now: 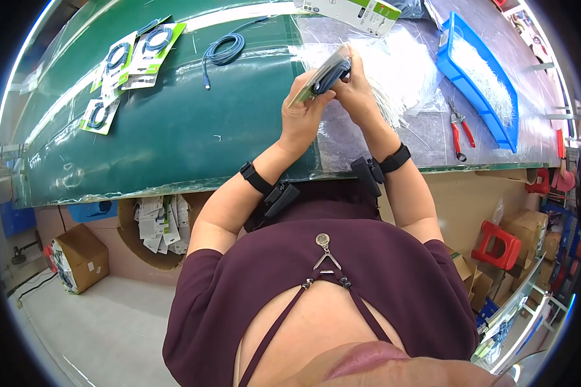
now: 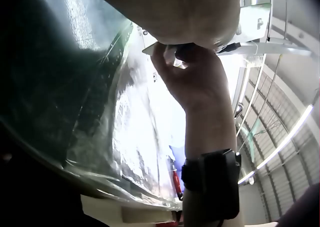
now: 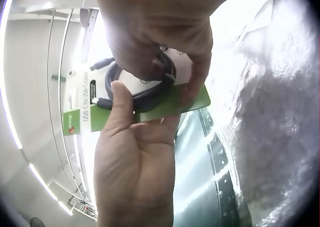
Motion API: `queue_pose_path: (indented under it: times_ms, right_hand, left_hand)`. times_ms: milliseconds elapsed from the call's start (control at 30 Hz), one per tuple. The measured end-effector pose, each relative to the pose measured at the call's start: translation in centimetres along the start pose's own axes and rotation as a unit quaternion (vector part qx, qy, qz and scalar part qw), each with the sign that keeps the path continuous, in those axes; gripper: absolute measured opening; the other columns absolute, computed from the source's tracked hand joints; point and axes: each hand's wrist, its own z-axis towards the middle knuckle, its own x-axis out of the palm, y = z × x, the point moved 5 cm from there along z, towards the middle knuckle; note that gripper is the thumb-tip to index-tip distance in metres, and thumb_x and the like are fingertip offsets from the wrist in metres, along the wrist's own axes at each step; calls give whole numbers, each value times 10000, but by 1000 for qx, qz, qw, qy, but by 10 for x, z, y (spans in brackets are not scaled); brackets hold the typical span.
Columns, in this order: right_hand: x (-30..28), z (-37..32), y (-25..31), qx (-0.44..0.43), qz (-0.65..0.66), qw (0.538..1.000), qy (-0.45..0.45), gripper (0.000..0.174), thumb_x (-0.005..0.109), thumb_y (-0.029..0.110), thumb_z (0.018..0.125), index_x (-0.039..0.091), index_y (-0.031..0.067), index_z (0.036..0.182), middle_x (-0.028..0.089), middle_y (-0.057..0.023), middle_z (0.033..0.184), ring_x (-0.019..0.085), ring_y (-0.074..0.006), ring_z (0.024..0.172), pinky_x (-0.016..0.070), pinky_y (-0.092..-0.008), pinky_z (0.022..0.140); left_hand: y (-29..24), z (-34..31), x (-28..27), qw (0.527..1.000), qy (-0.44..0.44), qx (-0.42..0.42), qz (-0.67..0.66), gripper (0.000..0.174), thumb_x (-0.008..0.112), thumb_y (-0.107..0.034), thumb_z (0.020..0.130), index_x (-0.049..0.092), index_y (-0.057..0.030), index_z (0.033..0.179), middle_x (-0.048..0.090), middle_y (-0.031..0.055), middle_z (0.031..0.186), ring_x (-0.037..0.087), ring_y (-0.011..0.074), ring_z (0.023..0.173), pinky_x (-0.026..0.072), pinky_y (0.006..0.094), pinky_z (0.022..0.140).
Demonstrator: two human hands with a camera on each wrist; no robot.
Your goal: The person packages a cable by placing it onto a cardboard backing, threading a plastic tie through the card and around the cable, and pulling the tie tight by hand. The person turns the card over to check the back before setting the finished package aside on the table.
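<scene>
A white and green packaging card (image 3: 75, 117) printed with USB-C lettering stands tilted between both hands, a coiled blue-grey USB cable (image 3: 142, 100) against its face. My left hand (image 1: 299, 121) grips the card from below, its thumb (image 3: 121, 99) pressing on the coil in the right wrist view. My right hand (image 1: 358, 97) reaches over from the other side, fingers curled at the coil, with one finger (image 3: 194, 89) along the card's edge. Small white ties (image 3: 170, 76) show on the coil near the right fingertips. In the left wrist view, my forearm and hand cover most of the card.
Several carded cables (image 1: 155, 42) lie at the table's left. A loose coiled cable (image 1: 226, 50) lies near the middle. White tie strips (image 1: 390, 77) are spread on the right, beside red-handled pliers (image 1: 459, 126) and a blue bin (image 1: 445, 58). Another card (image 1: 361, 14) lies at the back.
</scene>
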Motion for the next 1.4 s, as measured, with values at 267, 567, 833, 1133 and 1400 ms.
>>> queue_pose_path:
  times_ms: [267,567,833,1133,1400]
  right_hand:
    - [3,0,-1,41,14,998,43,667,534,67,855,226,75,1446,530,-142,1068,604,-176,855,530,-280,586]
    - [-33,-2,1,-169,-275,946,-24,481,599,227,909,460,31,1326,569,-107,1057,569,-130,842,495,-285,736]
    - [-26,-2,-15,49,99,989,98,398,559,297,953,557,2,1220,620,-33,972,542,-88,875,450,-250,791]
    - [-45,-10,1,-50,46,998,-8,345,537,263,966,571,-12,1174,622,-28,921,571,-89,867,471,-227,745]
    - [-139,-66,4,53,-146,988,2,161,607,168,910,644,28,982,646,-39,855,626,-142,700,506,-275,618]
  left_hand:
    - [-8,-4,-7,999,-5,-1,-35,275,610,-8,882,565,-1,1152,632,73,1080,618,132,870,506,255,765]
    - [12,13,-27,984,-28,-119,-133,338,621,-70,888,480,-24,1192,606,95,1082,620,160,910,520,258,755]
    - [-5,11,-6,959,-38,-186,-209,332,630,-71,889,466,-33,1175,591,91,1097,607,171,970,514,296,818]
    - [27,-3,-9,941,-23,-254,-222,259,623,-78,898,533,-45,1139,615,56,1084,601,161,996,505,309,849]
    - [22,6,-12,955,-32,-223,-191,268,623,-78,900,547,-58,1157,627,36,1082,595,137,994,478,293,883]
